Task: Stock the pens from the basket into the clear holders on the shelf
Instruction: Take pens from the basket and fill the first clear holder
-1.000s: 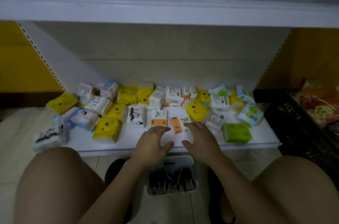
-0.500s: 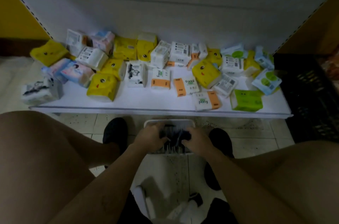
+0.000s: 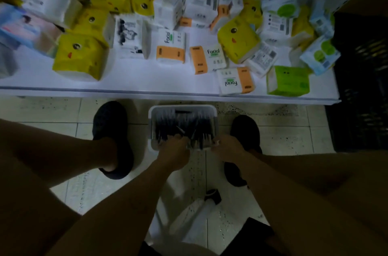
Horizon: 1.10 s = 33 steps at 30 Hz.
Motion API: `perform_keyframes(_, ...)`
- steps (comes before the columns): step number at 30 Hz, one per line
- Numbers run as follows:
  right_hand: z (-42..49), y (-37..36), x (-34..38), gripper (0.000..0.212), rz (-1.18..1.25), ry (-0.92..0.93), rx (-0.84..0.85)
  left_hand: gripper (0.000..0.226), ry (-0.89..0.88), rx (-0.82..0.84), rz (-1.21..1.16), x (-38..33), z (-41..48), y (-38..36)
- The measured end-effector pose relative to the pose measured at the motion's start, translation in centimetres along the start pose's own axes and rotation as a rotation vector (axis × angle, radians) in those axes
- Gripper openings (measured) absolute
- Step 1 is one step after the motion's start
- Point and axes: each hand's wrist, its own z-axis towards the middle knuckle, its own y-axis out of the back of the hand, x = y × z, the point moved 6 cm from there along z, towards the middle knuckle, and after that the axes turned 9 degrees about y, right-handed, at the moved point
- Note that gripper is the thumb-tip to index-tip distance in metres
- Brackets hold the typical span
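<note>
Both hands sit at the near end of the basket point(image 3: 151, 123), nearer the body than half a second ago, when they covered its middle. The left hand point(image 3: 175, 149) has its fingers curled down into the pens point(image 3: 190, 124) and grips a small bunch, a couple of which tilt up beside its knuckles. The right hand point(image 3: 227, 147) is bent over the near right corner of the rim. Its fingertips are tucked under and lost in shadow, so whether it holds pens, the rim or nothing cannot be told.

More of the basket shows now than before. It stands on the tiled floor point(image 3: 279, 136) between two dark shoes point(image 3: 111, 136), and the pens fill it as a dark mass (too dim to pick out one from another).

The view has tipped further down since the earlier frame, so the lower shelf point(image 3: 147, 85) has slid toward the top edge and its back row is cut off. Tissue packs point(image 3: 80, 56) lie scattered on it in yellow, white-and-orange, green and pale blue. Those at far left are smeared by blur. A black crate point(image 3: 361, 88) stands against the shelf's right end, mostly in darkness
</note>
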Motion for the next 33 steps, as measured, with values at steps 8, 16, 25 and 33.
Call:
perform_keyframes(8, 3.3, -1.8, 0.0, 0.023, 0.054, -0.016, -0.051, 0.062, -0.054, 0.113, 0.326, 1.0, 0.2, -2.0)
perform_keyframes(16, 3.6, -3.8, 1.2, 0.038, 0.055, 0.022, 0.058, 0.051, 0.008, -0.024, 0.432, 0.5, 1.0, -0.7)
perform_keyframes(25, 3.9, -4.4, 2.1, 0.044, 0.021, 0.042, 0.174, 0.048, 0.08, -0.022, 0.425, 0.9, 1.3, -1.1)
perform_keyframes(33, 5.2, -4.7, 0.9, 0.033, 0.069, -0.084, 0.141, 0.048, 0.084, -0.029, 0.38, -0.2, 1.6, -0.9)
